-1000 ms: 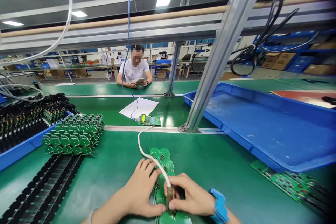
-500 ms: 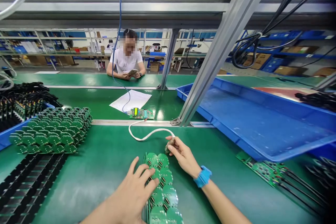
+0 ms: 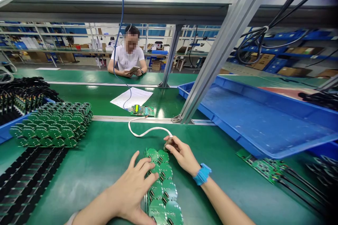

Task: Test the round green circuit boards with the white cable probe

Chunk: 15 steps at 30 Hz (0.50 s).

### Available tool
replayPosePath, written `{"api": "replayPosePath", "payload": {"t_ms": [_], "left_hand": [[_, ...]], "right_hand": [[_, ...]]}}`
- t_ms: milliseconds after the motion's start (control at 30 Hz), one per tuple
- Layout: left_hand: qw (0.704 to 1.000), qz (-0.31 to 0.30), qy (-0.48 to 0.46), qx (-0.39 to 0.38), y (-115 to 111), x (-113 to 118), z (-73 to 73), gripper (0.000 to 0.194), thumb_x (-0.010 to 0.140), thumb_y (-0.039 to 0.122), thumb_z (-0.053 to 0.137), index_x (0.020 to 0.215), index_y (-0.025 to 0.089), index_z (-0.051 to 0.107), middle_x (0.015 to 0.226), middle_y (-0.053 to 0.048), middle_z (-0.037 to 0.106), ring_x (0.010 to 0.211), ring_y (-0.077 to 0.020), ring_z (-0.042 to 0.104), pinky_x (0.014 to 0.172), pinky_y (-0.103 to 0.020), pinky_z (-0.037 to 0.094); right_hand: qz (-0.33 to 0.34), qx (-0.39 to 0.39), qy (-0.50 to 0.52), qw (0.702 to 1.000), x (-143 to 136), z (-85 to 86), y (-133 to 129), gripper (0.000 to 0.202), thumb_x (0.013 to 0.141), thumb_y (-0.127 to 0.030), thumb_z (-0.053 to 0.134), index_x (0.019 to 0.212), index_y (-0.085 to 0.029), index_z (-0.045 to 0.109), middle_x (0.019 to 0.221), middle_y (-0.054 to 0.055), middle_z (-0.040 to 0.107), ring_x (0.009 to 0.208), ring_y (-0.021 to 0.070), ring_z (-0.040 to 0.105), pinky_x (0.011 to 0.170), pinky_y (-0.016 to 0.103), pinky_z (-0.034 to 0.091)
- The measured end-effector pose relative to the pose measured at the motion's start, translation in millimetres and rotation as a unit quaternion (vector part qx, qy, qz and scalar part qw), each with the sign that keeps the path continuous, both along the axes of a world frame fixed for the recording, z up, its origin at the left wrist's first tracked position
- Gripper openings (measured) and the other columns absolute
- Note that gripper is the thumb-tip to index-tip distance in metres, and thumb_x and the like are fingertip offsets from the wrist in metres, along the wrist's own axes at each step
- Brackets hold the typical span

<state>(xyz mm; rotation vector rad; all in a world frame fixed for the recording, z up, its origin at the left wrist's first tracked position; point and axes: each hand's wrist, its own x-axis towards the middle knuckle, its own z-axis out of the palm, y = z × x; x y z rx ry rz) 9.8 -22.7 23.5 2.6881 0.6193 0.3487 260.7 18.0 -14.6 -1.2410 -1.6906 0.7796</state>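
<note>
A panel of round green circuit boards (image 3: 169, 186) lies lengthwise in front of me. My left hand (image 3: 134, 186) rests on its left side with fingers spread. Beyond the panel's far right corner, my right hand (image 3: 182, 153) pinches a small brownish connector (image 3: 168, 143) between thumb and fingers. A white cable (image 3: 148, 132) runs from this connector to a small green board with a lit yellow-green display (image 3: 136, 109). Whether the connector touches the panel is hard to tell.
Stacked round boards (image 3: 52, 126) stand at left above black racks (image 3: 31, 175). A large blue tray (image 3: 264, 112) and a wired board (image 3: 264, 165) are at right. A metal post (image 3: 211, 49) slants down behind my right hand. A person (image 3: 128, 54) sits opposite, holding a phone.
The whole view has shifted slightly, so most things sit a little higher. Both hands keep nearly the same pose, the right still holding the connector beside the panel's far end.
</note>
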Motion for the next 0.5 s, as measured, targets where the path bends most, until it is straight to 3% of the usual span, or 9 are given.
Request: {"api": "replayPosePath", "payload": {"t_ms": [233, 400, 500], "left_hand": [[1.0, 0.014, -0.014, 0.003, 3, 2, -2.5, 0.075, 0.077, 0.076, 0.059, 0.126, 0.02, 0.051, 0.124, -0.016, 0.053, 0.121, -0.0354, 0.046, 0.112, -0.065, 0.012], [0.998, 0.045, -0.035, -0.016, 7, 1, -6.7, 0.045, 0.095, 0.052, 0.052, 0.127, 0.021, 0.049, 0.127, -0.013, 0.05, 0.12, -0.0296, 0.045, 0.11, -0.054, 0.028], [0.994, 0.091, -0.055, -0.025, 12, -1, -11.2, 0.045, 0.095, 0.044, 0.055, 0.133, 0.022, 0.044, 0.137, -0.014, 0.042, 0.127, -0.0307, 0.039, 0.108, -0.05, 0.035]], "right_hand": [[0.003, 0.004, -0.009, 1.0, -1, 0.3, 0, 0.024, 0.093, -0.037, 0.048, 0.104, -0.018, 0.057, 0.077, 0.002, 0.059, 0.064, 0.0156, 0.054, 0.061, 0.026, 0.047], [0.004, 0.004, -0.007, 1.0, -2, -2.6, 1, 0.028, 0.094, -0.038, 0.046, 0.109, -0.018, 0.058, 0.08, 0.002, 0.058, 0.067, 0.0157, 0.053, 0.063, 0.025, 0.047], [-0.001, 0.014, -0.007, 1.0, -3, -2.9, 1, 0.028, 0.094, -0.038, 0.047, 0.109, -0.018, 0.058, 0.081, 0.003, 0.059, 0.067, 0.0159, 0.054, 0.063, 0.026, 0.047]]}}
